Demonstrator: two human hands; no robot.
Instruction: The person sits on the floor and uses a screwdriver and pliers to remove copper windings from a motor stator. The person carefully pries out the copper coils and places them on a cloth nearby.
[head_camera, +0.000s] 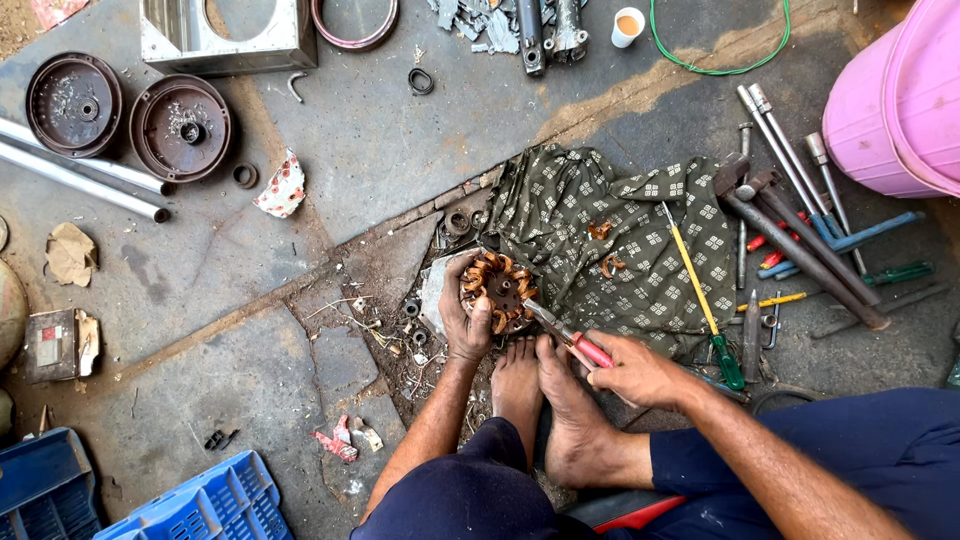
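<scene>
A round motor stator (500, 291) with copper windings stands on the ground in front of my bare feet (545, 395). My left hand (463, 315) grips its left side. My right hand (630, 370) holds red-handled pliers (570, 338), and their jaws touch the stator's lower right edge. Behind the stator lies a dark green patterned cloth (610, 240) with bits of cut copper wire (605, 248) on it.
A yellow-shafted screwdriver (700, 290), hammers (800, 245) and several hand tools lie at the right beside a pink bucket (900, 100). Two round metal covers (130, 115), pipes (80, 170), a metal housing (225, 35) and a paper cup (627, 25) are farther off. Blue crates (190, 505) sit at bottom left.
</scene>
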